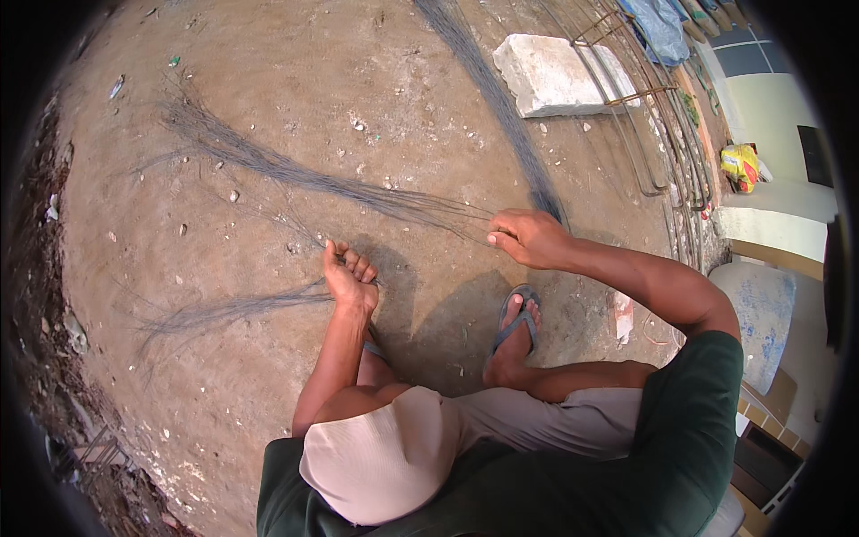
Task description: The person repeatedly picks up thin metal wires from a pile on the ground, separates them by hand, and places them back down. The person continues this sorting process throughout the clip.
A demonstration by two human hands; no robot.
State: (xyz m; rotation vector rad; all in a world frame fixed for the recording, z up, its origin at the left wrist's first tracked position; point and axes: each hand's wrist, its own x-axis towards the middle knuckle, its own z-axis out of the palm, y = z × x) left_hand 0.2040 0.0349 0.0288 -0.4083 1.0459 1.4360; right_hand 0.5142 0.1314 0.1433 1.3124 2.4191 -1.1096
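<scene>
My left hand is curled around a few thin metal wires that trail away to the upper left. Just below that fist, a small spread of wires lies on the ground, its near ends reaching the wrist. My right hand pinches wire ends at the near tip of a larger loose wire bundle. That bundle fans out toward the far left. Behind my right hand ends a thick, straight bundle of dark wires. My fingers hide exactly how many wires each hand holds.
A white stone block sits at upper right, beside bent steel reinforcing bars. My sandalled foot is on the dirt ground, which bears scattered pebbles. A yellow bag lies by the wall at right; rubble lines the left edge.
</scene>
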